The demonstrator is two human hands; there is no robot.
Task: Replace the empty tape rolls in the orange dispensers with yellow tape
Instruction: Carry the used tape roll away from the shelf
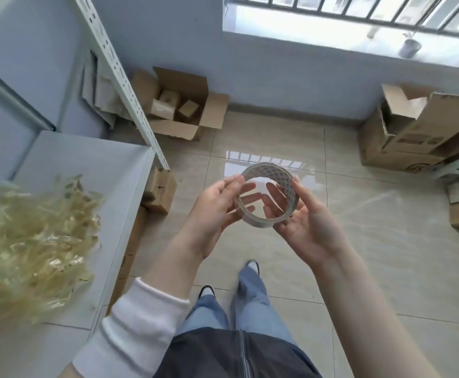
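I hold an empty tape roll core [278, 177], a pale ring with a criss-cross lattice inside, at waist height over the tiled floor. My left hand [217, 205] pinches its left rim with thumb and fingers. My right hand [304, 216] cups its right and lower side, palm up, with fingertips showing through the ring. No orange dispenser and no yellow tape roll is in view.
A grey shelf board [91, 170] at the left carries a heap of crumpled yellowish clear tape [26, 236]. A slotted white shelf post [124, 85] rises beside it. Open cardboard boxes [182, 105] stand by the far wall, with more cartons [414, 132] at the right.
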